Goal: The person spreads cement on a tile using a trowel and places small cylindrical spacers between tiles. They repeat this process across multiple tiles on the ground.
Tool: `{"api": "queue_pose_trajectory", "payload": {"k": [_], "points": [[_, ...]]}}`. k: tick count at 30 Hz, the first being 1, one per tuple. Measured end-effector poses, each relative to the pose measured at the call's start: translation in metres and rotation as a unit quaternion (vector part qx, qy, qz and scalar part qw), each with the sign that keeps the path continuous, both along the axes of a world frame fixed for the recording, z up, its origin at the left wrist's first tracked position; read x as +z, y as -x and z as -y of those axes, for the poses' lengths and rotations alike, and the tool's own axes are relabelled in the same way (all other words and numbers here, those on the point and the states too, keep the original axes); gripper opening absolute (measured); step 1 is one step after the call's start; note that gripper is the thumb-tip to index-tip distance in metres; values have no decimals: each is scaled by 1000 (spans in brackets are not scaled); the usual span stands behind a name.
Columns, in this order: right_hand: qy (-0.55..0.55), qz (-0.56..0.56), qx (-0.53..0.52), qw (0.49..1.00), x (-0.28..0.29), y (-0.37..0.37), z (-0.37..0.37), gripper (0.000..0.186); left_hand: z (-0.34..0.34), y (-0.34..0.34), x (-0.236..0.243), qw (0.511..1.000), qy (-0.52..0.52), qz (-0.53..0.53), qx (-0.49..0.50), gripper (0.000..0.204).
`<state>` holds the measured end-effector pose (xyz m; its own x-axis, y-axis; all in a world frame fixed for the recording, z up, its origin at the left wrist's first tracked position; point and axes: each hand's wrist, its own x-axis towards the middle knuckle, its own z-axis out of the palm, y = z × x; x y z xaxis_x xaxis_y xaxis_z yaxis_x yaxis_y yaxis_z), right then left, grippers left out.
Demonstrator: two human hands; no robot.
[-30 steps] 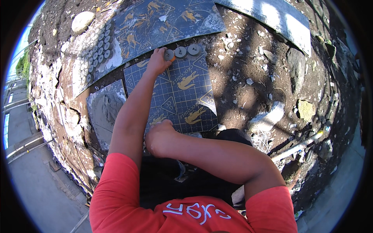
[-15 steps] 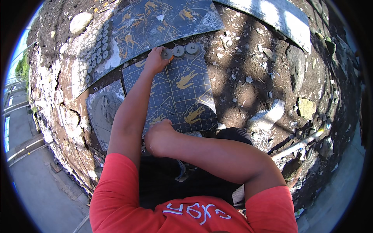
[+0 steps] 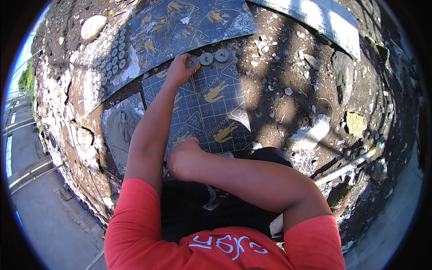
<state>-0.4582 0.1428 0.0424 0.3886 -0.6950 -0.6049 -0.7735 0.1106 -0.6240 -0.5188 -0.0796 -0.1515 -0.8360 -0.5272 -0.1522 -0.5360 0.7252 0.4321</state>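
1. At the far edge of the patterned board (image 3: 225,108), in the head view, the left hand (image 3: 180,71) has its fingers curled around an orange-rimmed grey disc (image 3: 192,62), next to two similar discs (image 3: 206,59).
2. By the board's near edge, the right hand (image 3: 185,159) is bunched; I cannot tell whether its fingers hold anything.
3. Hardly anything has changed since half a second ago; the gripped disc seems not yet released.
4. Yellow lettering and animal figures (image 3: 216,91) cover the board; white lettering (image 3: 227,245) crosses the red shirt (image 3: 135,229).

3 discs (image 3: 206,59) sit along the far edge of the nearer board (image 3: 198,105); mortar (image 3: 121,127) lies left
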Motion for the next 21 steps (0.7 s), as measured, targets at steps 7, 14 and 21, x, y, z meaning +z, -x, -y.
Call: {"api": "queue_pose_trajectory", "payload": {"k": [7,14,21], "points": [[-5,0,-6,1000,3,1,0,40,0,-1,4,1000,-4,4,5,65],[-7,-15,1,1000,2,-1,1,39,0,-1,10,1000,2,4,2,64],[7,-20,8,1000,-1,-4,1,39,-2,-2,19,1000,8,-12,1,63]]}}
